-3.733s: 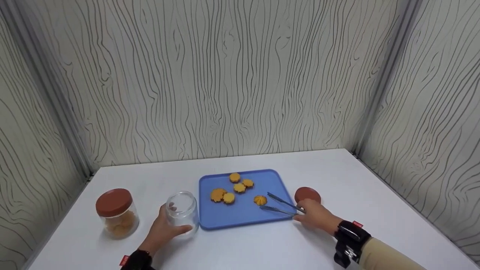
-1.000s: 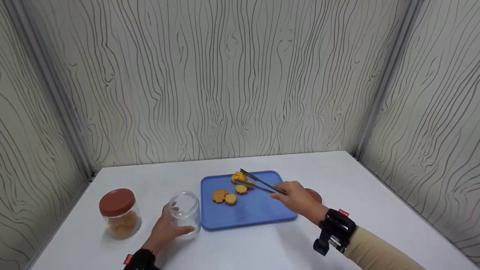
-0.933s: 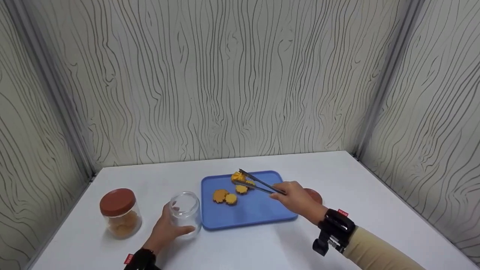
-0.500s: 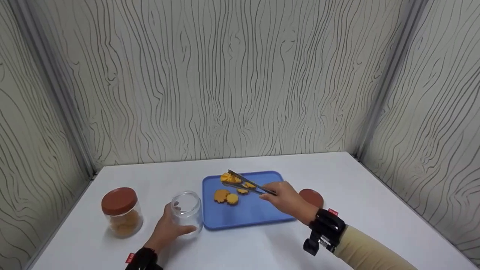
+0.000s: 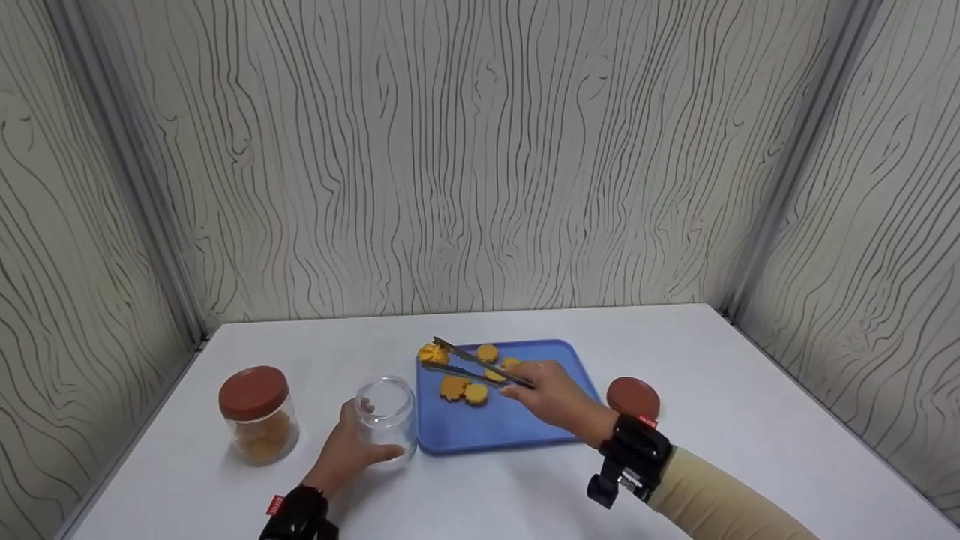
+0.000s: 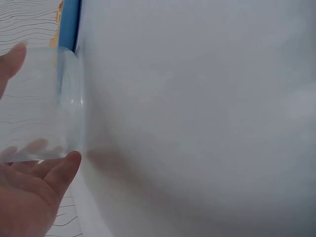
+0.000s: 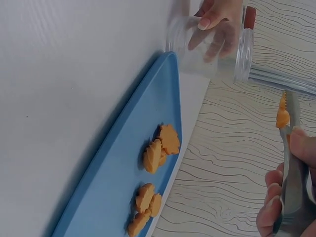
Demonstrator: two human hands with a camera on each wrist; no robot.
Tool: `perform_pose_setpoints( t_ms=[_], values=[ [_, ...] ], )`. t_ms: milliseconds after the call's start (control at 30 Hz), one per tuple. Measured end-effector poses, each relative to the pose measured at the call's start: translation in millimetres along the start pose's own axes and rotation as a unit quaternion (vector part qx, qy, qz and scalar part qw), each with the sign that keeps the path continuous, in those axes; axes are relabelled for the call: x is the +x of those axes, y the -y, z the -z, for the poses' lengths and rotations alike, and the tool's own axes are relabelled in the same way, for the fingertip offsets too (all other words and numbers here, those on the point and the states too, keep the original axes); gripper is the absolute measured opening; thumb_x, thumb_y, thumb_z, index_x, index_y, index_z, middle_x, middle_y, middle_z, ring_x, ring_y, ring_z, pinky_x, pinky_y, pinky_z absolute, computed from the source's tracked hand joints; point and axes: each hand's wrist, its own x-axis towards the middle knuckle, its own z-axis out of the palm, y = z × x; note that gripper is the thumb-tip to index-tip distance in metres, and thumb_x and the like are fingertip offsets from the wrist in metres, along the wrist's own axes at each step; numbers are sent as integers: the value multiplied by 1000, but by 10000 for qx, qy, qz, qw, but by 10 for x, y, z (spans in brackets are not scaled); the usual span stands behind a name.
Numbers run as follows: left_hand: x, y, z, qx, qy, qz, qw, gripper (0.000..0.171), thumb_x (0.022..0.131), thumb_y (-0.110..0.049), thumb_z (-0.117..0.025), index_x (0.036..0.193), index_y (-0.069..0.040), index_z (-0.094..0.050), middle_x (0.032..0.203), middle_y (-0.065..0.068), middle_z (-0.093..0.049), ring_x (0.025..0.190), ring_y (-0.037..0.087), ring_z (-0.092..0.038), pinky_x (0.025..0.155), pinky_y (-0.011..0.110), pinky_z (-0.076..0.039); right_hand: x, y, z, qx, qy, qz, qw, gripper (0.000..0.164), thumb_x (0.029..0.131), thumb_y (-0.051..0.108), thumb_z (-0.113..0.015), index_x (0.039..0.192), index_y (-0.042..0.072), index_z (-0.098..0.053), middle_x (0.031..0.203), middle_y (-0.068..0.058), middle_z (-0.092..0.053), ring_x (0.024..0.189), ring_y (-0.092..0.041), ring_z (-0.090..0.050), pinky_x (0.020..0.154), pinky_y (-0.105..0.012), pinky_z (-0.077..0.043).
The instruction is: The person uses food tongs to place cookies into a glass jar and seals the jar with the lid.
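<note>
My left hand (image 5: pixel 351 448) grips an open clear jar (image 5: pixel 390 420), thumb on the near side and fingers round the far side. The jar stands upright on the table against the left edge of a blue tray (image 5: pixel 517 431). In my right hand (image 5: pixel 551 394) are metal tongs (image 5: pixel 480 367), with a swirled yellow-orange cookie (image 5: pixel 433 354) between their tips. The right wrist view shows that cookie (image 7: pixel 283 116) lifted above the tray. Several flat scalloped cookies (image 5: pixel 475 394) lie on the tray, partly behind the tongs in the head view.
A second jar (image 5: pixel 262 435), capped with a red-brown lid (image 5: pixel 253 392) and holding cookies, stands at the left. Right of the tray lies a loose red-brown lid (image 5: pixel 634 397). Wood-patterned panels (image 5: pixel 465 165) border the white table (image 5: pixel 480 502) at the back and sides.
The swirled cookie was lying at the tray's right; the tongs have taken it up and carried it left, towards the jar. My left hand keeps its grip on the jar.
</note>
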Motion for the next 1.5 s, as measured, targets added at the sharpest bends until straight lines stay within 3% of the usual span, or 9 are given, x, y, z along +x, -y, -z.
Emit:
perform_pose_setpoints(
  t_ms=[233, 433, 600, 733, 933, 1200, 1500],
  values=[
    [1, -6, -20, -233, -23, -71, 9997, 117, 64, -26, -92, 148, 2, -15, 148, 30, -32, 134, 46, -33, 107, 60, -28, 62, 52, -85, 8, 55, 98, 9999, 18, 94, 16, -64, 101, 1, -71, 72, 5, -47, 61, -6, -36, 58, -26, -33],
    [17, 6, -25, -129, -36, 72, 9999, 115, 65, -28, -91, 148, 2, -17, 147, 29, -34, 134, 45, -33, 108, 59, -28, 113, 133, -185, 103, 188, 174, 9996, 12, 94, 16, -63, 89, 6, -67, 69, 7, -42, 65, -8, -34, 62, -27, -30],
    [36, 0, -23, -104, 24, 331, 9994, 117, 65, -29, -91, 149, 1, -15, 149, 29, -32, 134, 45, -33, 108, 59, -28, 163, 173, -267, 168, 160, 274, 9994, 16, 93, 15, -66, 100, 3, -74, 85, -1, -67, 73, -9, -46, 66, -26, -39],
    [30, 0, -20, -108, 2, 328, 9994, 114, 66, -27, -91, 149, 0, -17, 148, 28, -33, 134, 45, -34, 107, 59, -28, 178, 201, -320, 269, 281, 213, 9990, 18, 94, 15, -64, 102, 2, -73, 86, -1, -65, 72, -10, -44, 64, -26, -38],
    [14, -5, -6, -227, 42, 313, 9992, 112, 67, -26, -90, 149, -1, -18, 149, 30, -31, 134, 46, -32, 107, 60, -28, 196, 232, -385, 118, 290, 291, 9991, 15, 93, 16, -66, 91, 2, -70, 71, 8, -47, 69, -9, -38, 62, -26, -33],
    [25, -5, -15, -321, 58, 351, 9988, 113, 67, -24, -90, 150, -2, -17, 150, 29, -30, 135, 46, -32, 107, 61, -28, 222, 251, -445, 248, 385, 223, 9987, 14, 92, 14, -66, 84, 3, -65, 64, 7, -34, 61, -7, -34, 57, -24, -30],
    [-16, 39, -14, -295, -154, -304, 9990, 109, 65, -20, -91, 145, 4, -21, 141, 32, -41, 129, 45, -40, 106, 56, -33, 247, 252, -514, 343, 529, -161, 9979, 11, 93, 18, -66, 90, 7, -66, 69, 8, -40, 63, -7, -36, 56, -24, -32]
  ],
)
